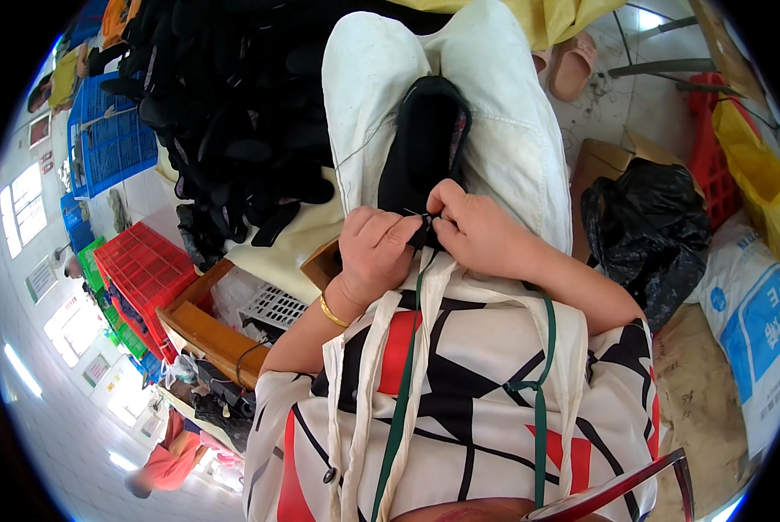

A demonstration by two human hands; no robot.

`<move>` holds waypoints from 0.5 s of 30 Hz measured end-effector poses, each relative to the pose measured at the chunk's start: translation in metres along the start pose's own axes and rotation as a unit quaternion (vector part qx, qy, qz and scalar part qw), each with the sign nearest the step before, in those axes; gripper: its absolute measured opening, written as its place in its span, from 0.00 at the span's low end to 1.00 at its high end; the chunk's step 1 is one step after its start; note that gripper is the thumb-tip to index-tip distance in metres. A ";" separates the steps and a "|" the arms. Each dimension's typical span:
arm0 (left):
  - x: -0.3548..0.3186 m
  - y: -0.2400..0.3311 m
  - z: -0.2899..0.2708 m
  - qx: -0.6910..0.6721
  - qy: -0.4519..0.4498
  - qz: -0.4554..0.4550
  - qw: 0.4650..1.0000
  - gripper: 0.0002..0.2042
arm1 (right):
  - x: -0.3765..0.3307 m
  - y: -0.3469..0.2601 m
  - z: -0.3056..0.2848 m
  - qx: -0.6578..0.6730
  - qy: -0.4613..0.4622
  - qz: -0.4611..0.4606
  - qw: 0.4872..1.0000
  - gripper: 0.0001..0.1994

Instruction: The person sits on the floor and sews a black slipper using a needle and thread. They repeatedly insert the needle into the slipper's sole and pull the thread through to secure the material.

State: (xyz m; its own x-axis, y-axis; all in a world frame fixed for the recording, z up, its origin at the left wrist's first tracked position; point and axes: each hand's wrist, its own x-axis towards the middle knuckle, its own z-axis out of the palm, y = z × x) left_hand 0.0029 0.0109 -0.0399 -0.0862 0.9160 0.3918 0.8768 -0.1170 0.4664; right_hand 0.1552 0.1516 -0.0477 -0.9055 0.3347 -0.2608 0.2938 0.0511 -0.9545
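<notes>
Two hands, the left hand [377,237] and right hand [472,228], pinched the near end of a black slip-on shoe [398,165] between narrowed fingers. It lay on white cloth [516,143] over the lap, seemingly so the thighs steadied it. Leftward, black shoes [220,104] lay heaped, probably for easy reach; beyond stood a red crate [146,261] and blue crate [107,139].
</notes>
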 end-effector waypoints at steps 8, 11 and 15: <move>0.002 -0.005 -0.005 0.043 -0.009 0.063 0.997 0.18 | 0.001 -0.016 -0.028 -0.079 -0.027 0.032 0.996 0.09; 0.000 -0.007 -0.006 0.052 -0.008 0.087 0.995 0.17 | 0.007 -0.016 -0.034 -0.117 0.016 -0.009 0.993 0.08; 0.006 -0.006 -0.008 0.048 -0.013 0.111 0.993 0.18 | 0.027 -0.016 -0.025 -0.070 -0.042 -0.051 0.995 0.09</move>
State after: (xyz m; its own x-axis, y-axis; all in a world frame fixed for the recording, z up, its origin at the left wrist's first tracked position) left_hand -0.0069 0.0147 -0.0344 0.1250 0.8815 0.4554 0.9137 -0.2812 0.2935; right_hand 0.1337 0.1829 -0.0359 -0.9534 0.2422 -0.1801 0.2335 0.2138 -0.9486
